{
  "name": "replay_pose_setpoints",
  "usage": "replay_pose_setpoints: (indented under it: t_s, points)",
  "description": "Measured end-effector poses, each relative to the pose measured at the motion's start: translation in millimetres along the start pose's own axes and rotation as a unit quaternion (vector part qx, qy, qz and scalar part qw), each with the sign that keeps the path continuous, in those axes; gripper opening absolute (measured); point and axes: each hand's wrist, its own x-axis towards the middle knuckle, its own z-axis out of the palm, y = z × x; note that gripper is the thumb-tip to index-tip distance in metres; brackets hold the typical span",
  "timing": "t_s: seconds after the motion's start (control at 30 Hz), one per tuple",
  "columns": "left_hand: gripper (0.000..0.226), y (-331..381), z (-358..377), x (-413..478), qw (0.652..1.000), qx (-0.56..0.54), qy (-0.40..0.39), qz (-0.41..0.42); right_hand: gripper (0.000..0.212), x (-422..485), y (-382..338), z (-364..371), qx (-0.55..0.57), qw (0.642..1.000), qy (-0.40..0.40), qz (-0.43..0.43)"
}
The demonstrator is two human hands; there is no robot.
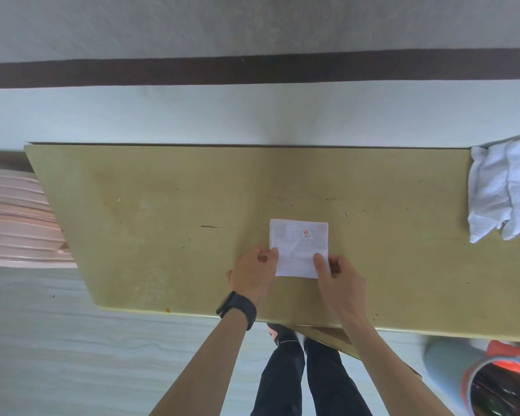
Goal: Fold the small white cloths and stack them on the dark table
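Observation:
A small white cloth (297, 247), folded into a rough square with a red label near its top edge, lies flat on the olive-yellow table (162, 205). My left hand (254, 273) pinches the cloth's near left corner. My right hand (338, 279) pinches its near right corner, thumb on top of the fabric. A heap of unfolded white cloths (502, 193) sits at the table's far right end, well away from both hands.
A pink ribbed suitcase (15, 220) stands off the table's left end. A bin with an orange liner (499, 382) is on the floor at the lower right. My legs (306, 376) show below the table's near edge. A black watch is on my left wrist.

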Motion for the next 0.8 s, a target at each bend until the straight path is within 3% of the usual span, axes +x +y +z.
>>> replay_pose_setpoints:
  t_s: [0.17,0.37,0.5,0.63,0.7,0.8]
  points:
    - [0.033,0.2,4.9,2.6,0.998,0.054,0.030,0.030,0.025,10.6,2.2,4.4,-0.064,0.998,0.028,-0.010]
    - [0.028,-2.4,10.8,-3.2,0.993,0.075,0.066,0.058,0.023,6.2,2.2,4.1,-0.123,0.991,0.037,-0.032]
    - [0.027,-7.5,11.8,-8.0,0.991,0.055,0.081,0.093,0.033,2.3,4.0,-8.6,-0.134,0.987,0.075,-0.043]
    - [0.037,-14.5,23.4,-8.2,0.933,0.149,0.205,0.256,0.029,6.8,6.3,-4.0,-0.142,0.966,0.140,-0.166]
    - [0.042,-14.8,30.9,1.4,0.899,0.186,0.208,0.337,0.033,13.5,6.0,10.9,-0.180,0.940,0.142,-0.254]
    - [0.052,-13.2,38.0,16.6,0.886,0.248,0.153,0.361,0.049,28.4,9.4,27.2,-0.251,0.914,0.120,-0.295]
